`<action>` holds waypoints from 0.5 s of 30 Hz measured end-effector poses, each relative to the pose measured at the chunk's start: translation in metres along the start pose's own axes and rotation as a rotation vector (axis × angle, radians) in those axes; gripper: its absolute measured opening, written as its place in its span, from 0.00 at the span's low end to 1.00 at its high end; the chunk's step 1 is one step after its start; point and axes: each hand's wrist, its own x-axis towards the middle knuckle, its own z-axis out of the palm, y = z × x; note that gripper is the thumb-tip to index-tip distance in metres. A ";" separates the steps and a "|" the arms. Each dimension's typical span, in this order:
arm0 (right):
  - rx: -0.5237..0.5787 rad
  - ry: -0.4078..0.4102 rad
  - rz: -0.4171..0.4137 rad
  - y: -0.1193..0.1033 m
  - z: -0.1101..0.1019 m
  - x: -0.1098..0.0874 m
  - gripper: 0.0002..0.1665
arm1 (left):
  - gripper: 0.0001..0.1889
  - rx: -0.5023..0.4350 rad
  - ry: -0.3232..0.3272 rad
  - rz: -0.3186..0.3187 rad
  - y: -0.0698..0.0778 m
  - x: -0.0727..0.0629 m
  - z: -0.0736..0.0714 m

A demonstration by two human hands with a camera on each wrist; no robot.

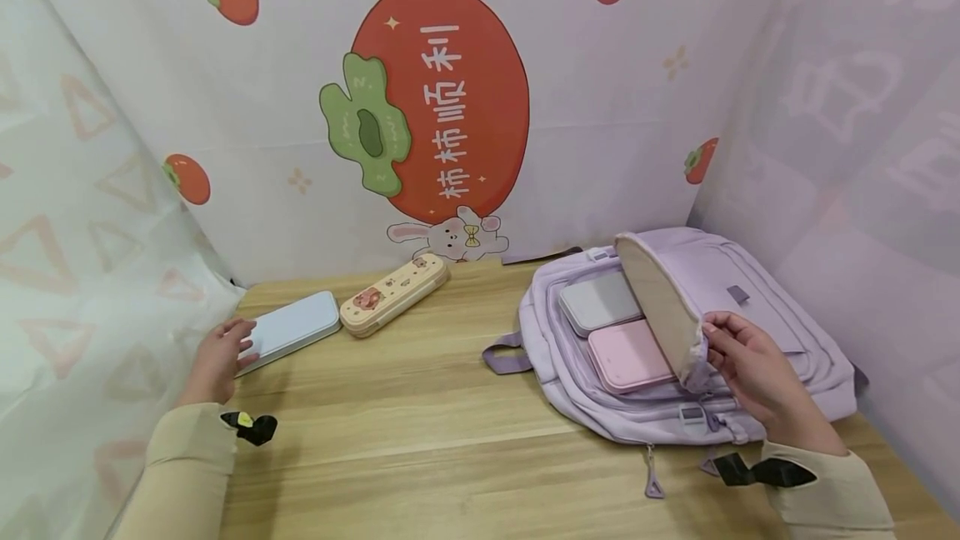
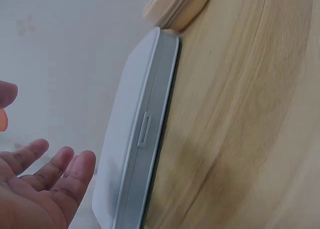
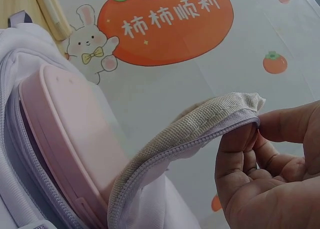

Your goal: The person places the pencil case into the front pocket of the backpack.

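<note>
On the right lies a lavender backpack (image 1: 757, 273) with its front pocket unzipped. My right hand (image 1: 757, 365) pinches the edge of the pocket flap (image 3: 200, 124) between thumb and fingers and holds it raised. Inside the pocket sit a grey case (image 1: 600, 302) and a pink case (image 1: 630, 355), side by side; their far ends are hidden under the flap. At the left, my left hand (image 1: 219, 357) is over the near end of a light blue case (image 1: 296, 325), fingers apart and loosely bent. In the left wrist view a gap shows between most fingers and the case (image 2: 127, 129).
A cream pencil case (image 1: 393, 294) with printed pictures lies beside the blue case, near the back cloth (image 1: 277, 107). Zipper pulls (image 1: 652, 477) and a carry loop (image 1: 506, 354) stick out from the backpack onto the wooden table (image 1: 420, 440). Cloth walls stand on both sides.
</note>
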 end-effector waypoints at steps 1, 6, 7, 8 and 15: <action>0.001 -0.001 -0.001 0.000 0.000 0.000 0.16 | 0.38 0.009 0.008 0.002 -0.001 0.001 -0.003; 0.006 -0.005 -0.009 0.000 0.001 0.000 0.15 | 0.40 0.053 0.055 -0.010 -0.005 0.008 -0.022; 0.005 -0.006 -0.009 0.000 0.001 0.000 0.15 | 0.40 0.056 0.066 -0.024 -0.006 0.009 -0.025; 0.004 -0.007 -0.010 0.000 0.002 0.000 0.15 | 0.40 0.060 0.078 -0.036 -0.007 0.010 -0.028; -0.004 0.001 -0.012 0.001 0.002 -0.001 0.15 | 0.40 0.146 0.087 -0.063 -0.011 0.023 -0.038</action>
